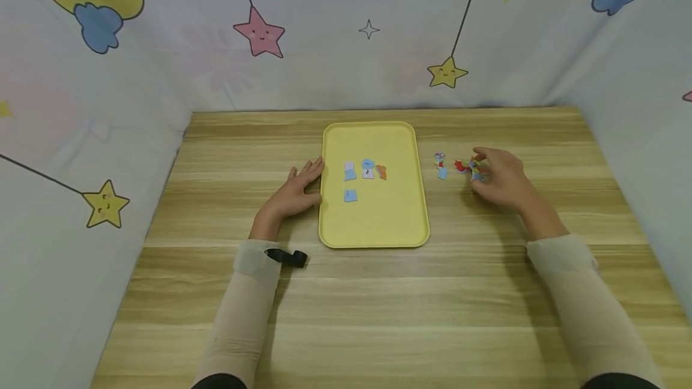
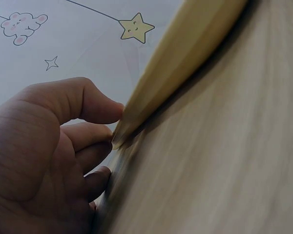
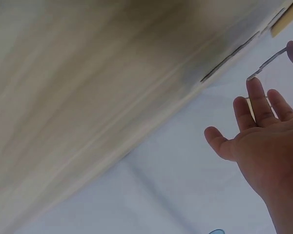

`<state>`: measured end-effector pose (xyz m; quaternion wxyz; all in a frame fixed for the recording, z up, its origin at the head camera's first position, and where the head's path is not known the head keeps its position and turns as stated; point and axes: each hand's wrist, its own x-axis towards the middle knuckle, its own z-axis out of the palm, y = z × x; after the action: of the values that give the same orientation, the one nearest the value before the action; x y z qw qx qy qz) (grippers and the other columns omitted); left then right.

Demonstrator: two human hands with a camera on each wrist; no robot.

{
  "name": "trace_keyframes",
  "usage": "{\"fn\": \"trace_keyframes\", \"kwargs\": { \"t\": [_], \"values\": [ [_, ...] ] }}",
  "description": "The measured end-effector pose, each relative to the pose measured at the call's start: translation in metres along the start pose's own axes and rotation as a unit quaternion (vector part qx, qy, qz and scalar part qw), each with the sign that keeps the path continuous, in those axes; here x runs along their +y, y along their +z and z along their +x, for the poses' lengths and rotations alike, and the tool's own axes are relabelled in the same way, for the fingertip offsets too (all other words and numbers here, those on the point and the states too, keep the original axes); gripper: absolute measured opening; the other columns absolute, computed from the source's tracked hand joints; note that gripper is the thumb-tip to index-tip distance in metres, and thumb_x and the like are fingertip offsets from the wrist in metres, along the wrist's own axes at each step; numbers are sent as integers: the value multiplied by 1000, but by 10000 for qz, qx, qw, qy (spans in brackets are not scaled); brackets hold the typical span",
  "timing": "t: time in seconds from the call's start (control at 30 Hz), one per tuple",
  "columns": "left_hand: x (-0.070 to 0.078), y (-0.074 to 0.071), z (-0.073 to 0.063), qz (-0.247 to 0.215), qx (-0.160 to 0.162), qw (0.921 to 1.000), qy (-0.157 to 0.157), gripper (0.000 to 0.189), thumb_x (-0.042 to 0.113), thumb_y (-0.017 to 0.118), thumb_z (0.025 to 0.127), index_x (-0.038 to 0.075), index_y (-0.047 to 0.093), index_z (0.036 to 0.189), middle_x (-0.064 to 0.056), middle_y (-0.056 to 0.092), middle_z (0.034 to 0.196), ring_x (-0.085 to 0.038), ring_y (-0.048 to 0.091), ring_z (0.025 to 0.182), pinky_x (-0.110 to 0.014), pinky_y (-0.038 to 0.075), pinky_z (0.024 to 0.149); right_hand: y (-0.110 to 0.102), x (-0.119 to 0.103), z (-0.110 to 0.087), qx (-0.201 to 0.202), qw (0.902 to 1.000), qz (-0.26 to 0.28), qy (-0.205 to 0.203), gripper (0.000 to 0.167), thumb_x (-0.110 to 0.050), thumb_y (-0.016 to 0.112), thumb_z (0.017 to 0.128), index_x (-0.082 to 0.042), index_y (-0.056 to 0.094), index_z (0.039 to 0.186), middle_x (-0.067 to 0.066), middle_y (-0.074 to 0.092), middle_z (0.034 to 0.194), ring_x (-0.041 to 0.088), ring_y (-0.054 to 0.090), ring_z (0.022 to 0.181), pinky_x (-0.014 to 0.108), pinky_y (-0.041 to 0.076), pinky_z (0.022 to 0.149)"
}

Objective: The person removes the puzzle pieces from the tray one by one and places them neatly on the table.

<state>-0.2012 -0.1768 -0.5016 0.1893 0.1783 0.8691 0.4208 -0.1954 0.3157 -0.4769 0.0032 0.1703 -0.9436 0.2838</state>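
Observation:
My left hand (image 1: 292, 196) rests against the left side of a yellow tray (image 1: 378, 232), its fingers extended along the edge. In the left wrist view, the thumb and fingertips touch the tray's rim (image 2: 156, 83). Off the tray's right side, my right hand (image 1: 501, 177) pinches a thin, flat, multicoloured puzzle piece (image 1: 476, 168) between thumb and fingertips. That piece shows edge-on in the right wrist view, raised over the table. Beside it lies a red piece (image 1: 461, 166). On the tray are a white-and-blue piece (image 1: 349, 175), an orange piece (image 1: 381, 171) and a blue piece (image 1: 350, 196).
Between tray and right hand lie small colourful pieces (image 1: 440, 164). A blue-and-white piece (image 1: 368, 171) is also on the tray. The wooden table (image 1: 389, 311) meets a patterned curtain (image 1: 324, 77) at the back and sides. A black device (image 1: 289, 257) is on the left wrist.

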Motion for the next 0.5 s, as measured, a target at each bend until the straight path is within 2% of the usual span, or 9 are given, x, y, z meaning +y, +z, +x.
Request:
{"fn": "trace_keyframes", "kwargs": {
  "t": [0.2,0.5],
  "values": [
    [0,0,0,-20,9,10000,36,87,12,63,91,6,23,168,-2,13,176,-21,2,163,-37,-15,128,-8,11,-9,-1,9999,-104,107,70,-6,69,81,11,48,145,32,63,127,57,43,134,79,26,107],
    [0,0,0,-60,18,10000,15,87,11,62,90,5,23,167,-2,13,176,-21,2,163,-37,-15,128,-19,30,-19,190,9991,-312,208,68,-6,69,80,11,50,143,32,65,124,56,48,128,74,32,100]
  ]
}}
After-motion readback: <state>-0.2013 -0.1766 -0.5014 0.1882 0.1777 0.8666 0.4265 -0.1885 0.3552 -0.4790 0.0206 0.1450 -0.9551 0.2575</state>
